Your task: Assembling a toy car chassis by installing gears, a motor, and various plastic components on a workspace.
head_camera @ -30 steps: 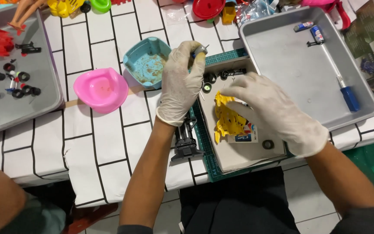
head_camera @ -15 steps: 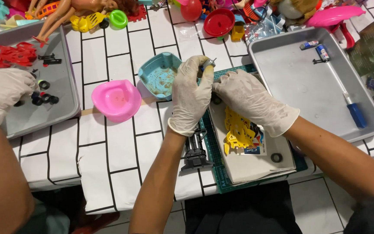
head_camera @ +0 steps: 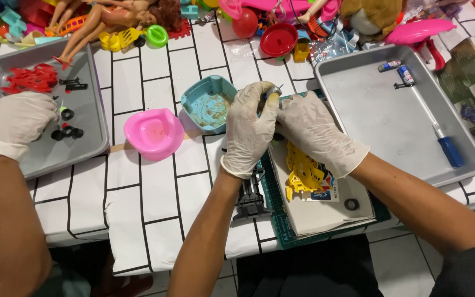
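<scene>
Your left hand (head_camera: 250,126) and right hand (head_camera: 311,129), both gloved, close together around one small metal part (head_camera: 273,91); two trays, two bowls share the table.

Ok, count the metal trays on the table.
2. One metal tray lies at the far left, under a co-worker's gloved hand; the other metal tray lies at right, holding a blue-handled screwdriver.

Pink bowl (head_camera: 154,132) beside teal dish (head_camera: 209,103); blue-handled screwdriver (head_camera: 438,136) in right-hand metal tray (head_camera: 358,115)
</scene>
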